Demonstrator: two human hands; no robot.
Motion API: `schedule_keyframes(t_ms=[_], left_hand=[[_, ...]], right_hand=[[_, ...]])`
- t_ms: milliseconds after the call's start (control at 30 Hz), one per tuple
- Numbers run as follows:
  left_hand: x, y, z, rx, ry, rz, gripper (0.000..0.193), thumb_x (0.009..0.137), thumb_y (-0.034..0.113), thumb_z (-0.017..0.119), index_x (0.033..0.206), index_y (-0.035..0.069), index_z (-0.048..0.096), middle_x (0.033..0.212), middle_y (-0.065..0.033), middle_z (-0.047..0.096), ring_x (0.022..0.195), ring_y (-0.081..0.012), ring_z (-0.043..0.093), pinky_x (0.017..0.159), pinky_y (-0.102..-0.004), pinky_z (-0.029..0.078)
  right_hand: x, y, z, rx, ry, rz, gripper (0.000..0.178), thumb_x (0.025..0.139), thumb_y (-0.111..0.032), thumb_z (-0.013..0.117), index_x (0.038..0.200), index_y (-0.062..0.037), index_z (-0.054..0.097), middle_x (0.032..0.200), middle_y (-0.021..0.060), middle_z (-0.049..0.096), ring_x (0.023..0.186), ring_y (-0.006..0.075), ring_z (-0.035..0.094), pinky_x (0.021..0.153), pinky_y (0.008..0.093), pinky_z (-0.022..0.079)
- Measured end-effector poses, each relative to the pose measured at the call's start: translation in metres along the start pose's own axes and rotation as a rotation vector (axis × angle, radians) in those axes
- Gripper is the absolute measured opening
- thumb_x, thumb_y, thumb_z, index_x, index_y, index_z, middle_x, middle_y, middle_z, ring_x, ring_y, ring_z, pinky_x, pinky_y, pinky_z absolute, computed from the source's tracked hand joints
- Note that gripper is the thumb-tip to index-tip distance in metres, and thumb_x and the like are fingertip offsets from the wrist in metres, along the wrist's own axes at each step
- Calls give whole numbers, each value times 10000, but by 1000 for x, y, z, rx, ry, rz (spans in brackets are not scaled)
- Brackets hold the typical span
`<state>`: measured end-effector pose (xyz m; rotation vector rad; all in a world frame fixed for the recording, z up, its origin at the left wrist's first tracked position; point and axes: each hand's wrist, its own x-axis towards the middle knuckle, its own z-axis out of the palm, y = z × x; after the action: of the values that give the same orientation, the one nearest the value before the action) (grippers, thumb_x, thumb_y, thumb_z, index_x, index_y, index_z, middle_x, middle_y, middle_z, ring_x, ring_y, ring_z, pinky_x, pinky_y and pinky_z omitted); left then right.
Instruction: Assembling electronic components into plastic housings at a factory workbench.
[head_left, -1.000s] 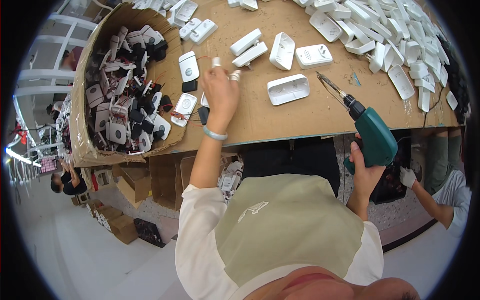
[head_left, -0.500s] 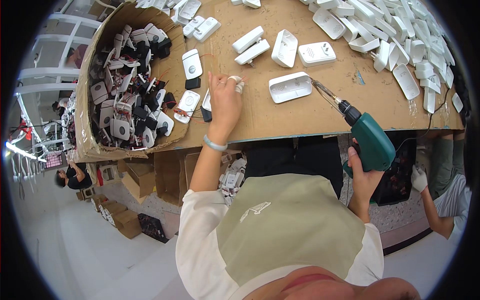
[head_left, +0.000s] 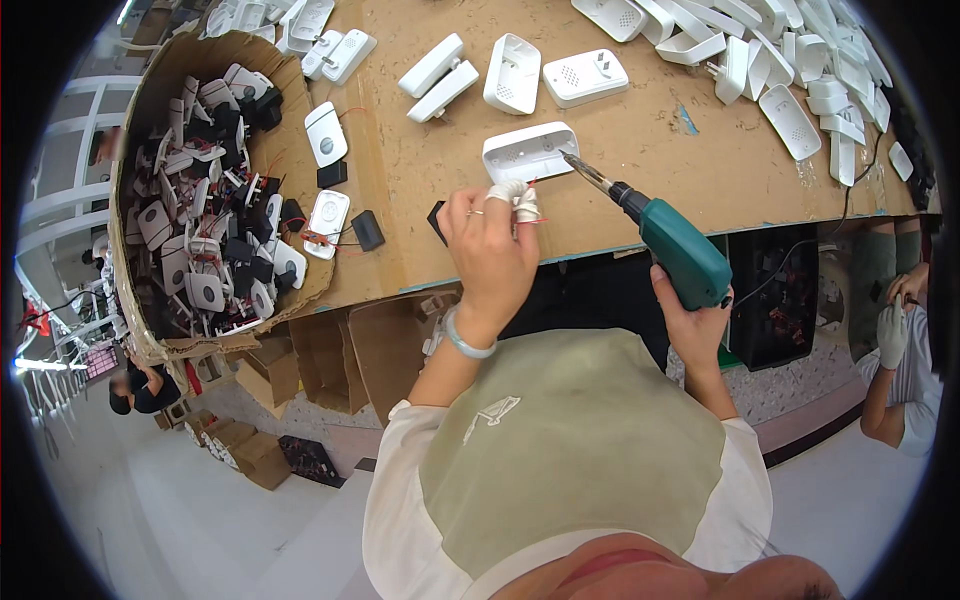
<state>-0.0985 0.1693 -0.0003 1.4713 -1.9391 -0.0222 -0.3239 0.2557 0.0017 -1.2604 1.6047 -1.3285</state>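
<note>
My left hand (head_left: 490, 245), with white wrappings on its fingertips, is closed over a small wired part. A black block (head_left: 437, 222) shows at the hand's left and red wires (head_left: 538, 200) at its fingertips; the rest of that part is hidden. Just beyond the fingers lies an open white plastic shell (head_left: 530, 150), hollow side up. In my right hand (head_left: 692, 325) is a green pistol-shaped soldering gun (head_left: 685, 250), its long metal tip pointing at the shell's right end. Whether the tip touches the shell I cannot tell.
On the left, a cardboard box (head_left: 140, 240) holds many white and black wired modules. Two wired white panels (head_left: 326, 222) lie beside it. White plug housings (head_left: 588, 78) lie farther back; a pile of shells (head_left: 790, 60) is at far right. Another person's gloved hand (head_left: 892, 335) is at right.
My left hand has moved right from beside the wired panels to the open shell, bringing the black block and red wires. The tabletop has shifted left in the view; the soldering gun stays at the shell.
</note>
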Motion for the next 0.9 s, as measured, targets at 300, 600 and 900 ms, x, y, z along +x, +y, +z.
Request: schedule_keyframes(t_ms=[300,600,900], left_hand=[[27,26,16,162,-19,13,139,749,54,755,782,-12,636,1359,-237,552,1364,-441,350,1083,-574,285],[24,15,37,163,-34,-36,198,724,59,762,801,-18,596,1389,-154,583,1360,-392,436,1090,-585,272],[24,13,40,185,-39,-44,231,726,91,781,838,-24,614,1385,-144,578,1356,-389,434,1071,-581,277]], right_hand=[[7,4,4,-96,14,-111,207,807,27,760,997,32,676,982,120,664,852,217,646,783,297,507],[13,4,15,-73,21,-153,202,791,40,753,972,27,665,972,139,662,850,269,651,782,315,517],[18,4,18,-98,-22,-160,214,790,45,751,984,31,660,968,144,660,841,268,651,780,320,519]])
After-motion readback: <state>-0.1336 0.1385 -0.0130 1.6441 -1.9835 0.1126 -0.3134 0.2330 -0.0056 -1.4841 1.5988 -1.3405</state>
